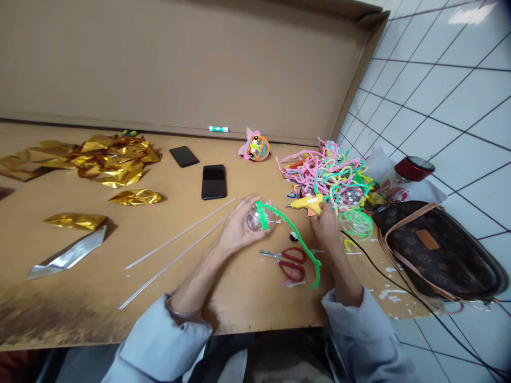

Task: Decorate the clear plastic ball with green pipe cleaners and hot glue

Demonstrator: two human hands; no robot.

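My left hand (238,223) is wrapped round a clear plastic ball (252,219). A green pipe cleaner (297,238) crosses the ball, and its long tail curves right and down over the table. In my right hand (328,226) is a yellow hot glue gun (308,202), its nozzle aimed left toward the ball but apart from it. A black cord runs from the gun to the lower right. Below and between my hands lie red-handled scissors (293,264), spread a little. A small black-and-white piece (294,236) rests just above them.
Pink, yellow and teal pipe cleaners (315,173) are heaped behind my right hand. A brown handbag (439,250) and a red-lidded jar (413,169) stand right. Two phones (214,182), glue sticks (175,234), gold foil (115,159) and a decorated ball (257,148) occupy the left and back.
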